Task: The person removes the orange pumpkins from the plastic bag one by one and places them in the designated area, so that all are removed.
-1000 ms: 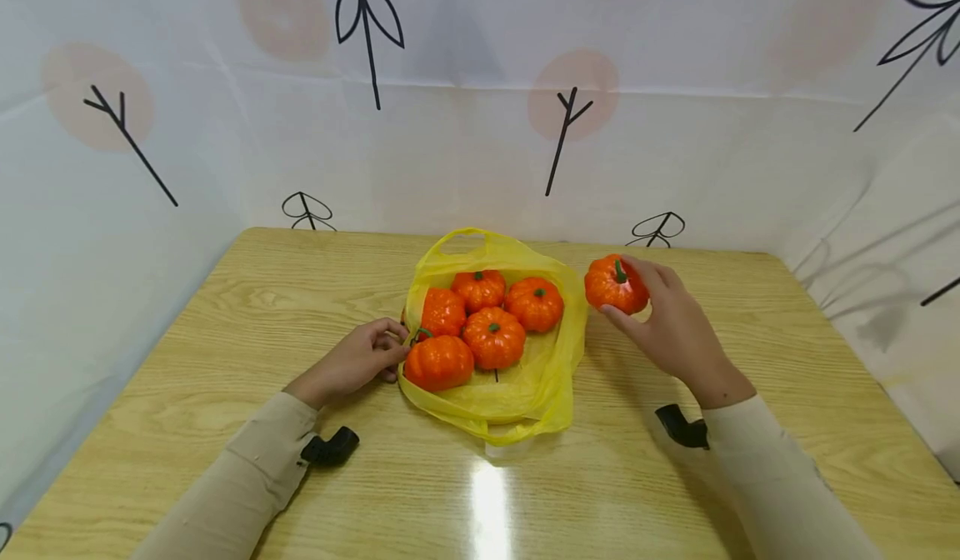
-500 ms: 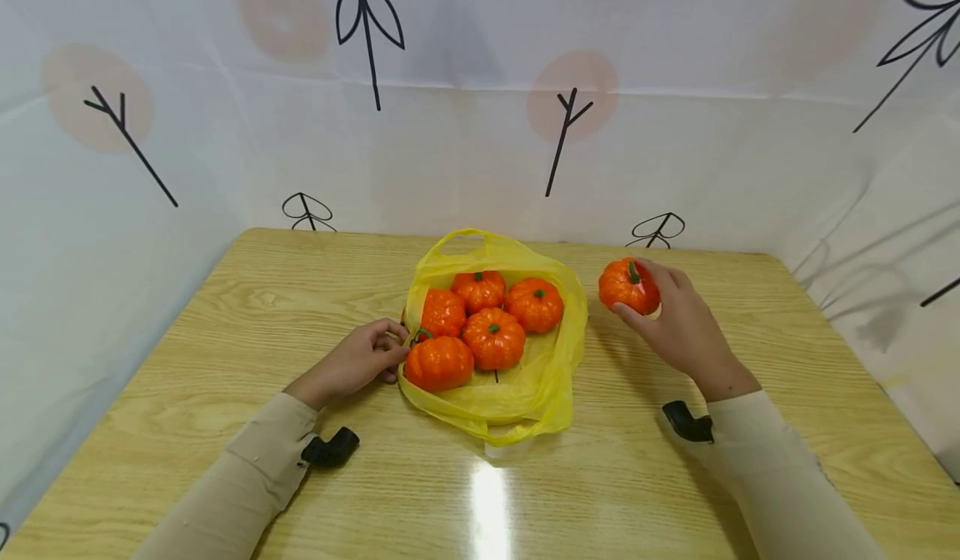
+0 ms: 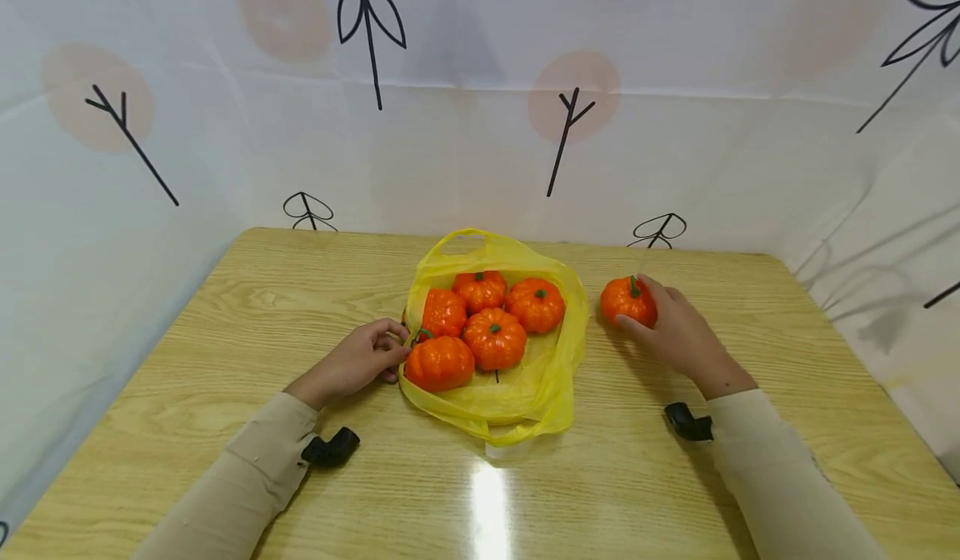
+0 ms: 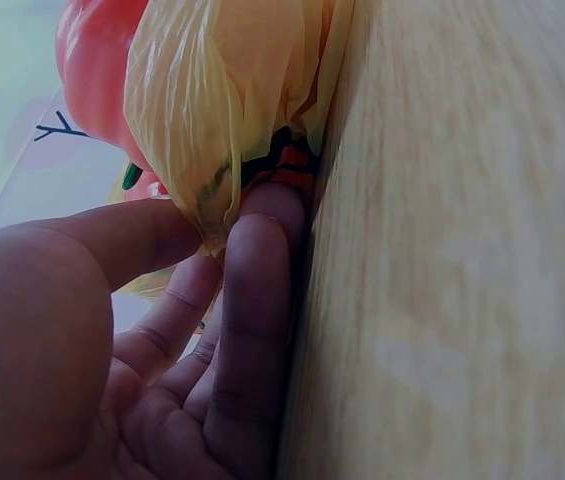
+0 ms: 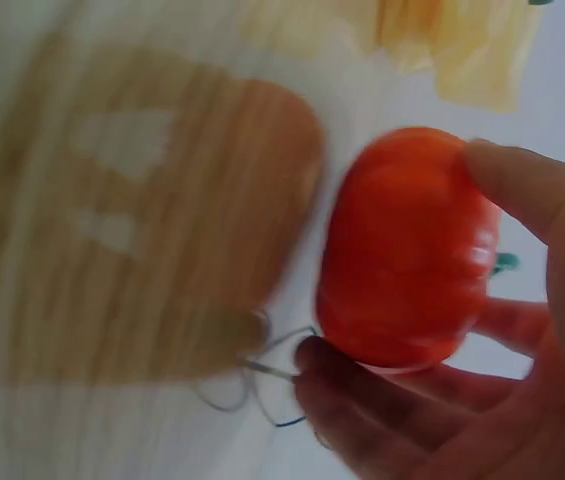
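Observation:
A yellow plastic bag (image 3: 551, 402) lies with its mouth open in the middle of the table. Several small orange pumpkins (image 3: 495, 339) with green stems sit inside it. My left hand (image 3: 356, 362) rests at the bag's left side; in the left wrist view its thumb and fingers pinch the thin yellow plastic (image 4: 177, 95). To the right of the bag, my right hand (image 3: 686, 339) holds another orange pumpkin (image 3: 624, 300) between thumb and fingers. In the right wrist view this pumpkin (image 5: 402, 255) is low over the table; whether it touches the wood I cannot tell.
The wooden table (image 3: 300, 493) carries the bag. A white cloth (image 3: 465, 152) with plant drawings hangs behind it and along both sides. Black curved pieces (image 3: 330, 447) stick out at both sleeve cuffs.
My right hand has carried its pumpkin a little to the right, away from the bag, and then lowered it towards the table. The left hand and the bag have stayed put.

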A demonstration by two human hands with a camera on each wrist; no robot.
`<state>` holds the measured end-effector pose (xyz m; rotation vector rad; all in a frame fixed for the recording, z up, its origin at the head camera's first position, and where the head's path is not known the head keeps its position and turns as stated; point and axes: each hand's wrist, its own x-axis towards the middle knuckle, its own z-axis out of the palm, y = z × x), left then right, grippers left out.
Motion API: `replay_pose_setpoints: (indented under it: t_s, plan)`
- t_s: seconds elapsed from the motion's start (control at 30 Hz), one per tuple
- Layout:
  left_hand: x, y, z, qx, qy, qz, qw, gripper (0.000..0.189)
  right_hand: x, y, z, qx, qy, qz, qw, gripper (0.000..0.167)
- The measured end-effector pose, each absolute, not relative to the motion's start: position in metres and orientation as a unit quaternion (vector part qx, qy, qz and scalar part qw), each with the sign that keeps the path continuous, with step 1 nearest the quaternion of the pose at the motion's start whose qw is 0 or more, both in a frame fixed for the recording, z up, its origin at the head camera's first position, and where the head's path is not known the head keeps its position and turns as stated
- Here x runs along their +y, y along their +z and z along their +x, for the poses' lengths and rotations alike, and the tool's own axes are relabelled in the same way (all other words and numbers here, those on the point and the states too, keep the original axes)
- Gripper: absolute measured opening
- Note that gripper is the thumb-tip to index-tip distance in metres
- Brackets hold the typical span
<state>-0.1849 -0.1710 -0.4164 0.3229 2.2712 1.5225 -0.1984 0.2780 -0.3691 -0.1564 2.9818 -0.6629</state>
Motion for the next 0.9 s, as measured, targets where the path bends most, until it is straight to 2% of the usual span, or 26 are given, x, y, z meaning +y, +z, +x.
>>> replay_pose_setpoints:
  t_s: [0.17,0.9]
  plan:
    - [-0.1700,-0.4159,-0.1851,0.810,0.543,0.111,0.195,0.022,0.2802,-0.3735,-0.1997,0.975,-0.208,-0.053,0.066,0.090]
    - [-0.1705,-0.4150,-0.1850,0.818,0.531,0.108,0.193,0.024,0.2801,-0.3749,-0.1978,0.973,-0.214,-0.053,0.065,0.088]
